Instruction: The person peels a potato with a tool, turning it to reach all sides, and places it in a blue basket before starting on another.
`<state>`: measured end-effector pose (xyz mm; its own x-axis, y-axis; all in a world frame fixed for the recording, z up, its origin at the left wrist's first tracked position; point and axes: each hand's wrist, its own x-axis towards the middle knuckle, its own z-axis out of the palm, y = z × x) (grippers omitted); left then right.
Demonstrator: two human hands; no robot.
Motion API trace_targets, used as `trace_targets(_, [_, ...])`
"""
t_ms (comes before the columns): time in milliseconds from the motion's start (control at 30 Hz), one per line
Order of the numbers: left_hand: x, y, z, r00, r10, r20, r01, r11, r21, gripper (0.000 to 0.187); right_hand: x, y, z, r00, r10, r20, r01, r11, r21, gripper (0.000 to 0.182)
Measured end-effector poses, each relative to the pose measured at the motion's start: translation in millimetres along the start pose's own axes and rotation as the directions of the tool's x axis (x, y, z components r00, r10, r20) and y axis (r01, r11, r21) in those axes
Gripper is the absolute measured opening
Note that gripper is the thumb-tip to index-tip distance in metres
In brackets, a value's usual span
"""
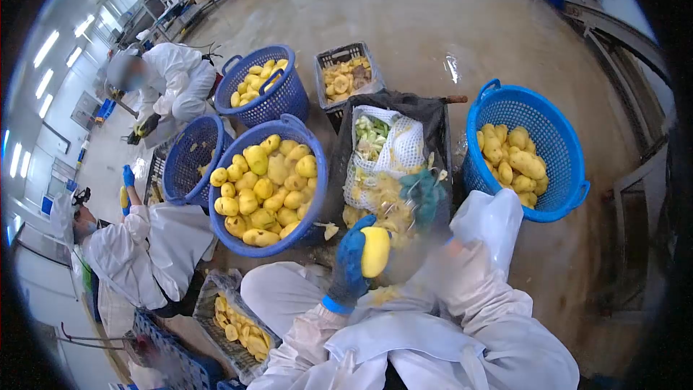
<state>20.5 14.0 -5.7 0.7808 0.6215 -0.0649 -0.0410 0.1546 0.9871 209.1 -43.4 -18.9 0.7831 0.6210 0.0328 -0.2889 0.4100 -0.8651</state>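
Observation:
My left hand [349,263], in a blue glove, is closed around a peeled yellow mango [375,251] above my lap. My right hand [446,260] is near my right knee, under a blurred patch, so its fingers and anything in them cannot be made out. In front of both hands stands a black crate [451,146] lined with dark plastic. Inside it lie a white mesh sheet [406,146], green scraps [371,137], wet yellowish peelings [375,198] and a crumpled teal thing [424,191], perhaps a glove.
Beside my left knee is a purple-blue basket [317,206] of peeled mangoes; a blue basket [570,152] of more stands right. Yellow slices fill a crate [209,292] at lower left. Farther off are other baskets, a crate [321,76] and two people [148,253] in white on the left.

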Motion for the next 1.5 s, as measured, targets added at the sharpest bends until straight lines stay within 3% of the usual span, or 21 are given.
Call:
trace_targets(100, [-2, 4, 3, 0.995, 0.077, 0.059, -0.091, 0.951, 0.297, 0.049, -17, -8, 10, 0.990, 0.017, 0.144, -0.031, 0.995, 0.097, 0.032])
trace_targets(233, [-2, 3, -2, 0.995, 0.071, 0.073, -0.073, 0.997, 0.034, 0.044, 9, -10, -11, 0.997, -0.071, 0.019, 0.073, 0.973, -0.219, 0.036])
trace_targets(300, [-10, 5, 3, 0.973, 0.220, 0.066, -0.226, 0.967, 0.117, 0.045, -16, -20, 6, 0.999, -0.004, 0.044, 0.015, 0.972, -0.235, 0.037])
trace_targets(333, [-9, 19, 12, 0.921, 0.382, 0.080, -0.387, 0.870, 0.306, 0.049, -27, -9, 15, 0.991, -0.012, 0.135, 0.019, 0.999, -0.049, 0.037])
trace_targets(433, [-13, 13, 11, 0.960, 0.259, 0.104, -0.274, 0.945, 0.178, 0.069, -32, 1, 16, 0.981, 0.000, 0.192, 0.052, 0.964, -0.262, 0.036])
trace_targets(533, [-10, 13, 9, 0.993, 0.121, 0.009, -0.121, 0.990, 0.073, 0.069, 3, 7, -17, 0.999, -0.035, 0.023, 0.034, 0.999, 0.039, 0.034])
trace_targets(633, [-8, 8, 14, 0.863, 0.506, 0.006, -0.419, 0.708, 0.568, 0.068, -25, 4, 2, 0.983, -0.112, 0.148, 0.133, 0.982, -0.135, 0.029])
trace_targets(700, [-4, -4, 10, 0.878, 0.478, 0.008, -0.378, 0.685, 0.623, 0.068, -51, -16, 32, 0.947, -0.004, 0.322, 0.039, 0.994, -0.104, 0.026])
trace_targets(733, [-5, -7, 11, 0.872, 0.488, 0.025, -0.381, 0.647, 0.661, 0.068, -50, -15, 38, 0.955, -0.224, 0.195, 0.267, 0.935, -0.232, 0.027])
trace_targets(767, [-7, -9, 11, 0.866, 0.499, 0.040, -0.381, 0.606, 0.699, 0.069, -39, 7, 15, 0.983, -0.109, 0.146, 0.109, 0.994, 0.008, 0.028])
trace_targets(800, [-5, 0, 17, 0.824, 0.565, 0.047, -0.433, 0.574, 0.695, 0.067, -15, 47, -26, 0.991, 0.015, 0.132, -0.048, 0.965, 0.257, 0.028])
trace_targets(867, [-2, -5, 10, 0.826, 0.562, 0.042, -0.474, 0.652, 0.592, 0.063, 6, 7, -31, 0.993, 0.075, -0.088, -0.065, 0.991, 0.113, 0.034])
trace_targets(967, [-2, 10, 20, 0.889, 0.455, 0.054, -0.407, 0.728, 0.552, 0.059, -34, 10, 6, 0.978, 0.136, 0.158, -0.181, 0.932, 0.314, 0.036])
trace_targets(1000, [-2, 17, 22, 0.913, 0.404, 0.065, -0.366, 0.737, 0.568, 0.058, -44, 8, 17, 0.966, -0.123, 0.229, 0.165, 0.970, -0.179, 0.036])
trace_targets(1100, [-3, 6, 14, 0.854, 0.502, 0.138, -0.445, 0.565, 0.695, 0.060, -3, 45, -17, 0.992, -0.123, -0.003, 0.122, 0.988, -0.091, 0.030])
trace_targets(1133, [-3, 0, 19, 0.910, 0.413, 0.028, -0.399, 0.858, 0.325, 0.063, 9, 27, -28, 0.993, -0.111, -0.047, 0.106, 0.989, -0.106, 0.032])
trace_targets(1233, [-4, 2, 15, 0.913, 0.405, 0.041, -0.375, 0.799, 0.470, 0.064, -21, -7, 4, 0.916, -0.341, 0.212, 0.401, 0.793, -0.458, 0.032])
trace_targets(1333, [-2, -5, 16, 0.911, 0.402, 0.091, -0.380, 0.734, 0.563, 0.065, -34, 0, 18, 0.945, -0.213, 0.248, 0.284, 0.911, -0.300, 0.030])
trace_targets(1400, [-3, -14, 8, 0.871, 0.482, 0.094, -0.427, 0.649, 0.630, 0.064, -7, 66, -19, 0.987, -0.160, 0.005, 0.154, 0.942, -0.298, 0.032])
trace_targets(1467, [-4, -31, 2, 0.947, 0.322, -0.013, -0.301, 0.899, 0.319, 0.063, 0, 36, -26, 0.992, 0.105, -0.073, -0.105, 0.994, 0.007, 0.031])
trace_targets(1500, [-5, -28, 4, 0.938, 0.346, 0.007, -0.330, 0.888, 0.320, 0.063, -8, 22, -15, 1.000, 0.014, 0.010, -0.012, 0.991, -0.136, 0.030])
